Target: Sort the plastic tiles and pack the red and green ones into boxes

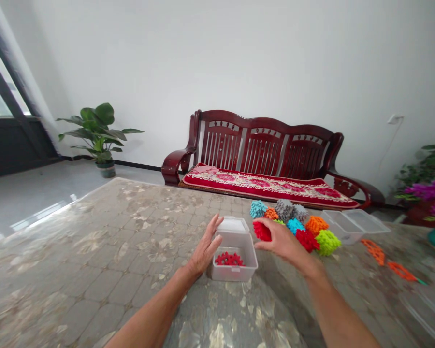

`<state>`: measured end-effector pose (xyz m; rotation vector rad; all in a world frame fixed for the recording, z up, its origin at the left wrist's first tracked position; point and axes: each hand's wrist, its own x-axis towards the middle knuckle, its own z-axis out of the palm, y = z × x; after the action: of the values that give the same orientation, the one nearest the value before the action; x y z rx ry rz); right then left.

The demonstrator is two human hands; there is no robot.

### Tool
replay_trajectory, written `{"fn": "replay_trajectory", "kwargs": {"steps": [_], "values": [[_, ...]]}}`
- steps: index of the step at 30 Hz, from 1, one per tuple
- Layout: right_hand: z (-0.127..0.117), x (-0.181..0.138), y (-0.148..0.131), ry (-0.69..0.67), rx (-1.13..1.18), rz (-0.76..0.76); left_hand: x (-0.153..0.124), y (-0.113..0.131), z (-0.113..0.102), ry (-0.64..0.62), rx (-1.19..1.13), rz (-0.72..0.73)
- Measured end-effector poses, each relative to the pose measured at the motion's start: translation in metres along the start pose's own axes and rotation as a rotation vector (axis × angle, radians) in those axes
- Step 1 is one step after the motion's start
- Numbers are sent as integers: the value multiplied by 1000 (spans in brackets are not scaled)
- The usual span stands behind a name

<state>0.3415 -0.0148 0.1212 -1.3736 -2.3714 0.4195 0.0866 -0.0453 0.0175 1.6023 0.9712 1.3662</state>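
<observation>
On my feed: left hand (205, 246), clear box (235, 275), right hand (281, 241).
Left fingers loosely spread, empty, beside box; red piece (230, 260) inside; right thumb and fingers gripping red block (262, 232), just right of box.

Counter (130, 270): beige-grey floral, grid-patterned cover (68, 251), glossy toward the near side.
Middle: translucent plastic box (235, 275), lid (233, 224) open at its back.
Right of box: bristly clusters (328, 242) bunched together, blue, orange, grey, red, lime.
Farther right: second translucent box (342, 235), open; nearer, orange openwork strips (374, 252), one green-tipped.
</observation>
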Motion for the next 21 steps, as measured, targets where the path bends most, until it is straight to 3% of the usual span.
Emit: {"fn": "replay_trajectory", "kwargs": {"steps": [3,7,12,21], "values": [[-9,11,31,96,-144,143,0,-1,0,10,-3,-5],[-11,30,57,32,-352,212,0,-1,0,21,-15,-9],[2,44,71,-75,-456,212,0,0,-1,4,-25,-6],[6,46,82,-82,-447,193,0,-3,-1,14,-18,-20]]}}
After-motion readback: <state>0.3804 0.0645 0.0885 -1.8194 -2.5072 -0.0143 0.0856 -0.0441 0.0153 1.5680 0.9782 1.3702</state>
